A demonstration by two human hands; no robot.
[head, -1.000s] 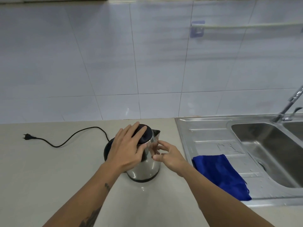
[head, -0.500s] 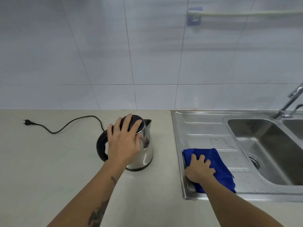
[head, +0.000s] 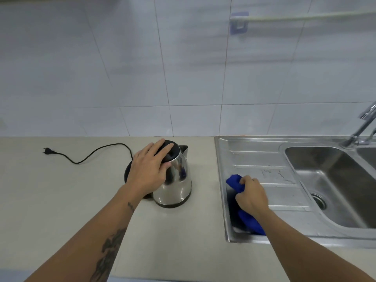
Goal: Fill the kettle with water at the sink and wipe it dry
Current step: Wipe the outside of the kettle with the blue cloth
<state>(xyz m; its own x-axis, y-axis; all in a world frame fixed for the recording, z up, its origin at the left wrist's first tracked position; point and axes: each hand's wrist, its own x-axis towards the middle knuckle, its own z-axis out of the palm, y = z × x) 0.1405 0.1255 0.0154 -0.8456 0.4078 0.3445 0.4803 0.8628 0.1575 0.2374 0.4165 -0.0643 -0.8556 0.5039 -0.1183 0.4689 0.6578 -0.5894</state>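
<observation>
A steel kettle [head: 177, 186] with a black lid and handle stands upright on the beige counter, left of the sink unit. My left hand [head: 149, 171] lies over its lid and upper side, fingers wrapped on it. On the steel draining board [head: 262, 157], my right hand [head: 252, 197] is closed on a bunched blue cloth [head: 236, 183], which sticks out above and below the fist. The sink basin [head: 333, 180] lies to the right, with the tap [head: 364, 127] at its far edge.
A black power cord with its plug [head: 47, 151] trails over the counter [head: 61, 200] to the kettle's left. White wall tiles rise behind. A rail on a blue hook [head: 239, 22] hangs on the wall above the draining board.
My right hand left the kettle's side, reached to the flat blue cloth on the draining board and has gathered it into a fist. My left hand stayed on the lid.
</observation>
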